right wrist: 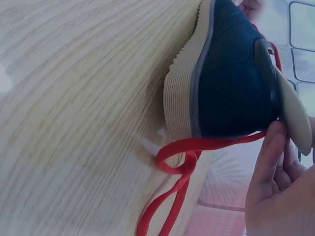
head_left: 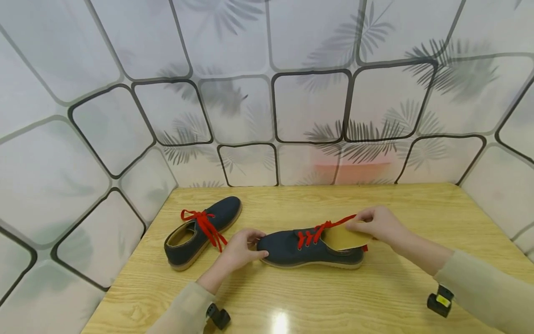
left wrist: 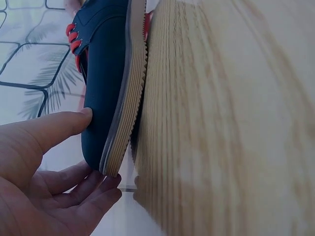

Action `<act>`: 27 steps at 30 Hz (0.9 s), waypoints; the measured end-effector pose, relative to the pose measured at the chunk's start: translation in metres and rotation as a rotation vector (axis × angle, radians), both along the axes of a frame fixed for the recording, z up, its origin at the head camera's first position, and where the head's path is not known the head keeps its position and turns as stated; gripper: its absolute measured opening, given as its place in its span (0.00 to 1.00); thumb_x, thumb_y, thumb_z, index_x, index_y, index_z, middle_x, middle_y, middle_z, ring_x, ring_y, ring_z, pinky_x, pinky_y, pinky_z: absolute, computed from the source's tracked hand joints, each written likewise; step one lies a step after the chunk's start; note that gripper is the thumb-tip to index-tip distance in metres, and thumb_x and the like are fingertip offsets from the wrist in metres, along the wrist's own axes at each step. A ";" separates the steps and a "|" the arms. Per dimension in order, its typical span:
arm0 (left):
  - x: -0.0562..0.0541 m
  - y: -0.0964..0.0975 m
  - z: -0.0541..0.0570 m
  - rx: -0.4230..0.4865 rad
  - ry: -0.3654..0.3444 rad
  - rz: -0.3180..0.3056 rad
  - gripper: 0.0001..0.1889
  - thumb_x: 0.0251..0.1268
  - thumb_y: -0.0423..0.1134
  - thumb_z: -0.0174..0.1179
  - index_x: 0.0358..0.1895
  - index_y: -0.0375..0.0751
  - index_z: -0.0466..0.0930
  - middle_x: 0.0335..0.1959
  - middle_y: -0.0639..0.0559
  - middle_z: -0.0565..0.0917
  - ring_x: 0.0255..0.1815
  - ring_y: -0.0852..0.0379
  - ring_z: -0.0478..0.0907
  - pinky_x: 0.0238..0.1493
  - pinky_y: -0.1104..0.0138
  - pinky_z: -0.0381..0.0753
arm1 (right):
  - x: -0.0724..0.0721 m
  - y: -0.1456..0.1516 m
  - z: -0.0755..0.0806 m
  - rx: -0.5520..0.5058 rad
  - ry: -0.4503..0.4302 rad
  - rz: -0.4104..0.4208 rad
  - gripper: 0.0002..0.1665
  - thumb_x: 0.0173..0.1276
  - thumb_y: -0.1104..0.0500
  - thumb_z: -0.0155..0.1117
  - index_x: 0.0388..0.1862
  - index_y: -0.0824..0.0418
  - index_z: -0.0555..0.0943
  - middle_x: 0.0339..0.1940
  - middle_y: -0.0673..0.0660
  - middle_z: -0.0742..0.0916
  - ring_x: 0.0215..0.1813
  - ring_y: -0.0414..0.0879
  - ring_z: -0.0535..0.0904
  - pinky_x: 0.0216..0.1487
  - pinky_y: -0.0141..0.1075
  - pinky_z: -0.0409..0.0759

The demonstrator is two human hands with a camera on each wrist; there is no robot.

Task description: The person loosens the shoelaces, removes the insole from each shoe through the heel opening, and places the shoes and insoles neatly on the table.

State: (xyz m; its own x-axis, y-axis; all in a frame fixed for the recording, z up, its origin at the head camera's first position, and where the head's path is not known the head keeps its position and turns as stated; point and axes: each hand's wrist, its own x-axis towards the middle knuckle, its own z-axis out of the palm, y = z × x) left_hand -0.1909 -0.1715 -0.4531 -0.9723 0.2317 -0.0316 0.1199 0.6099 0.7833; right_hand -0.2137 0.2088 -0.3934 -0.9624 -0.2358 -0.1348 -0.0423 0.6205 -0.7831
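Note:
A dark blue lace-up shoe (head_left: 283, 246) sits on the table with its toe to the left. My left hand (head_left: 242, 250) holds it by the toe; in the left wrist view the thumb (left wrist: 64, 128) presses on the upper and the fingers curl about the tip. Between the right hand's (head_left: 381, 225) thumb and fingers is a tan insole (head_left: 340, 236), pinched by its heel end. That end sticks up out of the shoe's opening, while the front part is hidden inside. Red laces (right wrist: 184, 169) trail behind the heel in the right wrist view.
A second dark blue shoe (head_left: 225, 213) with tied red laces stands to the left, toe pointing away to the right. The wooden table (head_left: 325, 297) meets patterned cloth walls (head_left: 308, 106) at the back and sides.

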 end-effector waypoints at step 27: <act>-0.002 0.000 -0.001 0.016 0.000 -0.017 0.24 0.62 0.32 0.78 0.60 0.33 0.84 0.58 0.39 0.86 0.59 0.40 0.84 0.66 0.48 0.86 | 0.007 0.023 -0.006 0.033 -0.017 -0.005 0.18 0.74 0.51 0.73 0.46 0.65 0.92 0.39 0.49 0.92 0.39 0.40 0.82 0.38 0.39 0.88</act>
